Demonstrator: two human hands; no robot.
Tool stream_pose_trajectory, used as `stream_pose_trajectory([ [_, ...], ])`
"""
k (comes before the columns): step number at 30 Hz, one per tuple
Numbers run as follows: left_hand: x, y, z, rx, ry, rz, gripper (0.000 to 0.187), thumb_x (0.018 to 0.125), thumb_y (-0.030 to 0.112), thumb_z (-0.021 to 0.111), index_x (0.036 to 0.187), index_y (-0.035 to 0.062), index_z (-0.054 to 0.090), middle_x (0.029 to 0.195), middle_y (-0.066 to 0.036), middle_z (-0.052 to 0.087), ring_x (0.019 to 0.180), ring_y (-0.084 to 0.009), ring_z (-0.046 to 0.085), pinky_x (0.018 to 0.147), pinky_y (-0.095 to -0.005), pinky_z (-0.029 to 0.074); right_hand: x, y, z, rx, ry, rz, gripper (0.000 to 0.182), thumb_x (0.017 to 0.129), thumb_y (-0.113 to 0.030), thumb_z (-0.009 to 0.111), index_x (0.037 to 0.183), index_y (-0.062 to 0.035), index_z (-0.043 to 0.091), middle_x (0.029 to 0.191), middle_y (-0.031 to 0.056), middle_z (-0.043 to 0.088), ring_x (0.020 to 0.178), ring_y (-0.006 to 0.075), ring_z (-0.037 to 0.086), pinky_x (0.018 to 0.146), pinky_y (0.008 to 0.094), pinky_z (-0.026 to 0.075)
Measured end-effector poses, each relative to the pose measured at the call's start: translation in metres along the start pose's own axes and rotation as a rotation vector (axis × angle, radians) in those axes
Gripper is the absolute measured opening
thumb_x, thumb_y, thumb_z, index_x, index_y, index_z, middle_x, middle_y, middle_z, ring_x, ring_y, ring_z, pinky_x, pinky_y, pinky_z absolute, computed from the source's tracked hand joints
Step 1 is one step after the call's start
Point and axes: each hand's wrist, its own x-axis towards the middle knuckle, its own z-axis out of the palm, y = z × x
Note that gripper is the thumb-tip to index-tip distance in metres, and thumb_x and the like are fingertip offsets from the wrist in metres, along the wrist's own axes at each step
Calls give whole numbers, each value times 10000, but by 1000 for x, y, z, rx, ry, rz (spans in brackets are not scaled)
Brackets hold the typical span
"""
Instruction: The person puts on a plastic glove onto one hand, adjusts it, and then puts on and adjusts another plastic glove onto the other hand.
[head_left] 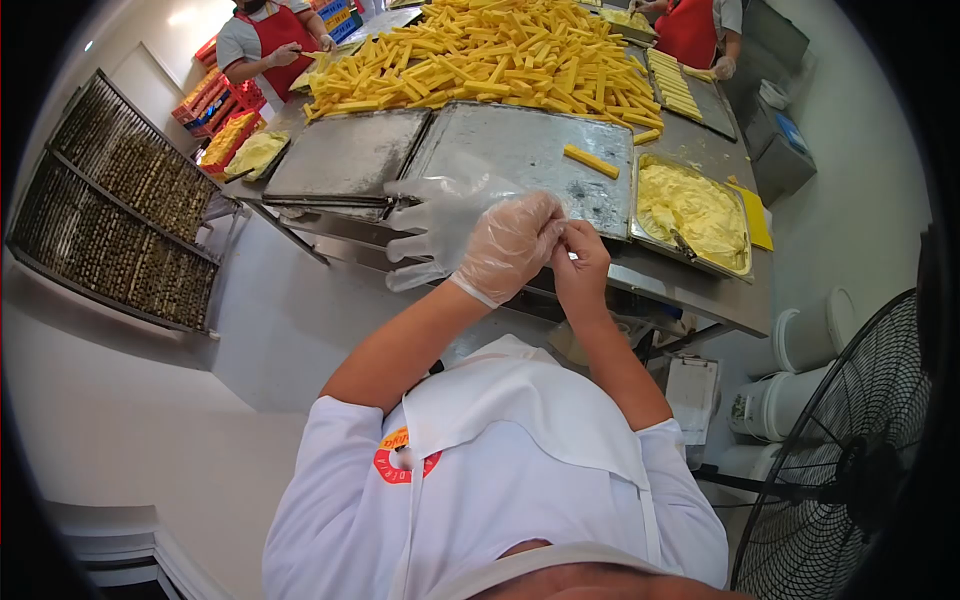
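My left hand (512, 240) wears a clear plastic glove and its fingers are closed in a pinch. A second, loose clear plastic glove (432, 222) extends behind it, with its flat fingers pointing left. My bare right hand (582, 258) meets the left fingertips, thumb and fingers pinched together on what seems to be the loose glove's edge. The gloved hand partly hides that edge. Both hands are in front of the table's near edge, close to a metal tray (500, 150) with one yellow stick (591, 162) on it.
A large pile of yellow sticks (500, 60) covers the table's far part. A pan of creamy yellow filling (690, 215) sits right, another metal tray (345, 155) left. Two people in red aprons stand across. A fan (850, 470) is close on my right; a rack (120, 200) stands left.
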Motion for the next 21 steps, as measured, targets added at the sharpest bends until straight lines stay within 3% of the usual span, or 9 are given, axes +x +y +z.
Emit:
stream_pose_trajectory([
  [3, -1, 1, 3, 7, 1, 25, 78, 874, 88, 655, 897, 26, 613, 774, -165, 644, 744, -364, 642, 651, -402, 500, -3, 9, 11, 554, 142, 297, 146, 898, -45, 675, 1030, 5, 715, 974, 34, 684, 846, 84, 617, 709, 248, 493],
  [6, -1, 5, 2, 52, -30, 64, 69, 870, 87, 658, 889, 33, 619, 786, -163, 645, 762, -375, 638, 662, -406, 503, -4, 8, 5, 703, 109, 451, 129, 933, -60, 647, 1010, 26, 703, 986, 18, 691, 880, 74, 619, 760, 237, 503],
  [9, -1, 7, 0, 124, -105, 94, 58, 874, 94, 648, 884, 42, 625, 792, -166, 645, 767, -382, 634, 666, -415, 502, -5, 11, -6, 315, -149, 522, 121, 940, -77, 642, 993, 20, 692, 932, 19, 700, 887, 84, 628, 786, 242, 507],
  [12, -2, 8, -1, 114, -170, 73, 54, 876, 105, 639, 889, 53, 631, 799, -167, 644, 775, -386, 633, 673, -428, 502, -14, 24, 0, 459, -275, 549, 121, 939, -106, 655, 975, 6, 686, 969, 17, 708, 881, 80, 624, 775, 250, 505],
  [15, -2, 15, -3, 167, -223, 68, 61, 877, 121, 635, 897, 64, 636, 804, -162, 646, 787, -383, 634, 678, -440, 503, -17, 17, 9, 80, -89, 69, 133, 936, -104, 647, 1004, 6, 676, 977, 40, 714, 892, 97, 643, 761, 258, 507],
  [18, -2, 16, -3, 188, -229, 86, 73, 876, 139, 637, 907, 73, 640, 824, -156, 650, 798, -378, 635, 678, -444, 504, -18, 34, 17, 300, 28, 188, 160, 912, -53, 628, 1059, -7, 673, 1002, 58, 707, 911, 138, 668, 765, 271, 522],
  [21, -5, 15, 0, 172, -226, 110, 87, 883, 161, 630, 905, 78, 642, 847, -149, 657, 805, -372, 637, 683, -441, 506, -9, 38, 5, 914, -50, 530, 213, 894, -14, 607, 1096, -34, 671, 1040, 68, 704, 927, 197, 690, 807, 296, 543],
])
